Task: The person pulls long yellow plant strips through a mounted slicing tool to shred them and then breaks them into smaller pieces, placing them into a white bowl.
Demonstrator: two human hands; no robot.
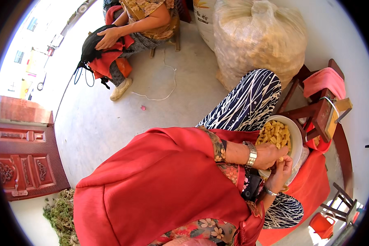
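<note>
My left hand (267, 156), with a metal wristwatch (251, 154) on its wrist, meets my right hand (280, 175) over the near part of a white round bowl (297, 135). Between their fingertips is a small pale-yellow piece (280, 159), largely covered by the fingers. Short yellow strips (275, 133) fill the bowl; what they are made of I cannot tell. The right wrist wears a silver bracelet (271, 192). The bowl sits between my knees, in patterned dark-blue trousers (249, 98).
A large translucent sack (258, 43) bulges beyond my left knee. A dark-red wooden stool (321, 117) carries a pink towel (326, 81), with a red basin (325, 147) beside it. Red cloth (313, 175) covers floor by the bowl. Another person's hand (109, 37) rests on a black bag (92, 44).
</note>
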